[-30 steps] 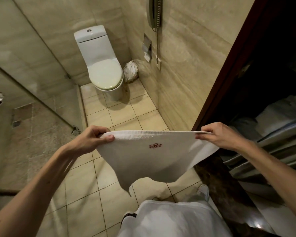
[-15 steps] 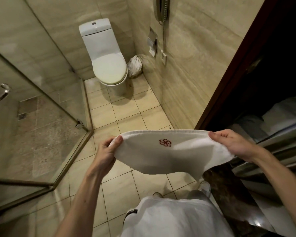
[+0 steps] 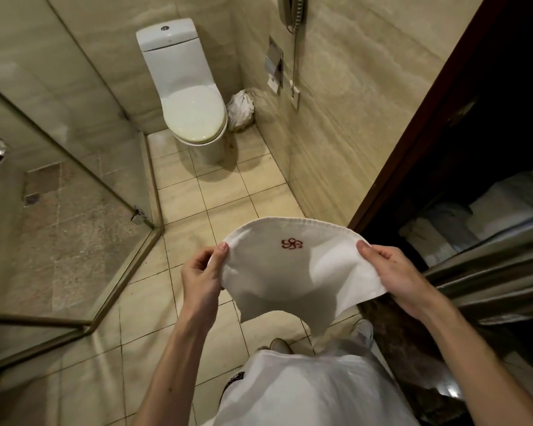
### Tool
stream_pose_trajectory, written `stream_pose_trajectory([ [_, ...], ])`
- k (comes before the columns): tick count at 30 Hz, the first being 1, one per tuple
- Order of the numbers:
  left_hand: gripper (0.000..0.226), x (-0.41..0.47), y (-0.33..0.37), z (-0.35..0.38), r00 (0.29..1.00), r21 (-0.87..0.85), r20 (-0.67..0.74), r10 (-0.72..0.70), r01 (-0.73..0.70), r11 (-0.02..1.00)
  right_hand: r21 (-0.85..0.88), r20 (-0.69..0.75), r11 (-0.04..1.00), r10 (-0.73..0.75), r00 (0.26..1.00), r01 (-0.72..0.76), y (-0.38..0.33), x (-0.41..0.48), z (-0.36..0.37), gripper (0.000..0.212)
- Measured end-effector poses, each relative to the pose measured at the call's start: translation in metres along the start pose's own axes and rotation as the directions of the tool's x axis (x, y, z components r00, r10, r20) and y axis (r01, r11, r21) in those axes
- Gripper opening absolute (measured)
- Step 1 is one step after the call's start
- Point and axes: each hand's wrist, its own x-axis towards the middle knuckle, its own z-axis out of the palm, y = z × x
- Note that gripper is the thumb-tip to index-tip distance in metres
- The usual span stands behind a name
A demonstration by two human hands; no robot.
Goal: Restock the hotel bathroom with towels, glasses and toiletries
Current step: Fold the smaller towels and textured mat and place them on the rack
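Observation:
A small white towel [image 3: 293,272] with a red embroidered logo hangs in the air in front of me, its top edge bowed upward. My left hand [image 3: 202,273] pinches its left corner between thumb and fingers. My right hand [image 3: 391,275] pinches the right corner the same way. The towel's lower edge droops loosely above my feet and the tiled floor.
A white toilet [image 3: 191,109] stands at the far wall, a crumpled white bag [image 3: 242,110] beside it. A glass shower enclosure [image 3: 74,167] fills the left. On the right, a dark doorframe [image 3: 413,149] and a cart with folded linens [image 3: 474,216].
My hands have come closer together, so the towel's top edge now arches up instead of being stretched flat. The view has shifted slightly toward the toilet.

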Motion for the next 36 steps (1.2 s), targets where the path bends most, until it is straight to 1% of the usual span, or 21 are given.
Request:
stream_pose_trajectory([
  [2, 0.025, -0.010, 0.000, 0.010, 1.000, -0.018, 0.007, 0.015, -0.015, 1.000, 0.092, -0.012, 0.996, 0.011, 1.000, -0.010, -0.005, -0.004, 0.014, 0.051],
  [6, 0.017, -0.027, 0.002, 0.030, 0.997, 0.006, 0.062, 0.050, -0.050, 0.999, 0.136, -0.025, 0.991, 0.008, 1.000, -0.004, -0.021, -0.011, 0.045, 0.055],
  [9, 0.015, -0.038, 0.004, 0.045, 0.995, 0.012, 0.076, 0.071, -0.072, 0.997, 0.124, -0.015, 0.992, -0.034, 0.999, 0.036, -0.024, -0.008, 0.064, 0.058],
  [10, 0.014, -0.042, 0.006, 0.050, 0.993, 0.012, 0.091, 0.080, -0.081, 0.997, 0.116, -0.010, 0.992, -0.049, 0.999, 0.050, -0.024, -0.007, 0.069, 0.055],
  [13, 0.013, -0.053, 0.011, 0.064, 0.984, -0.021, 0.146, 0.099, -0.097, 0.995, 0.096, 0.005, 0.994, -0.057, 0.998, 0.056, -0.023, -0.005, 0.084, 0.039],
  [15, 0.014, -0.058, 0.013, 0.072, 0.980, -0.052, 0.183, 0.080, -0.072, 0.996, 0.102, 0.012, 0.993, -0.055, 0.998, 0.054, -0.021, -0.004, 0.090, 0.035],
  [17, 0.014, -0.060, 0.014, 0.075, 0.978, -0.041, 0.196, 0.075, -0.068, 0.997, 0.114, -0.005, 0.992, -0.055, 0.998, 0.055, -0.022, -0.003, 0.092, 0.033],
  [23, 0.012, -0.054, 0.003, 0.070, 0.978, 0.044, 0.198, 0.061, -0.071, 0.997, 0.151, -0.060, 0.988, -0.008, 0.998, 0.017, -0.025, -0.001, 0.088, 0.036],
  [26, 0.008, -0.055, 0.002, 0.070, 0.966, 0.039, 0.247, 0.080, -0.093, 0.995, 0.166, -0.079, 0.986, 0.001, 0.997, 0.012, -0.027, 0.001, 0.088, 0.037],
  [28, 0.032, -0.054, 0.000, 0.066, 0.952, 0.041, 0.292, 0.089, -0.106, 0.994, 0.221, -0.081, 0.975, 0.015, 0.997, 0.003, -0.029, 0.002, 0.088, 0.037],
  [29, 0.043, -0.053, -0.002, 0.063, 0.943, 0.057, 0.314, 0.111, -0.135, 0.989, 0.264, -0.068, 0.965, 0.026, 0.997, -0.007, -0.030, 0.002, 0.086, 0.036],
  [30, 0.048, -0.053, -0.004, 0.062, 0.931, 0.069, 0.330, 0.152, -0.185, 0.980, 0.308, -0.051, 0.951, 0.033, 0.998, -0.016, -0.030, 0.002, 0.085, 0.035],
  [31, 0.048, -0.053, -0.006, 0.060, 0.922, 0.091, 0.331, 0.202, -0.245, 0.965, 0.338, -0.027, 0.941, 0.038, 0.999, -0.027, -0.031, 0.001, 0.085, 0.034],
  [33, 0.035, -0.050, -0.009, 0.060, 0.922, 0.152, 0.277, 0.272, -0.321, 0.935, 0.341, 0.005, 0.939, 0.037, 0.999, -0.036, -0.032, 0.000, 0.086, 0.032],
  [35, 0.019, -0.045, -0.005, 0.060, 0.929, 0.162, 0.230, 0.290, -0.330, 0.930, 0.318, 0.012, 0.947, 0.035, 0.999, -0.037, -0.031, -0.001, 0.089, 0.032],
  [36, 0.015, -0.043, -0.002, 0.059, 0.929, 0.159, 0.227, 0.293, -0.332, 0.930, 0.284, -0.021, 0.959, 0.020, 1.000, -0.013, -0.029, -0.002, 0.088, 0.032],
])
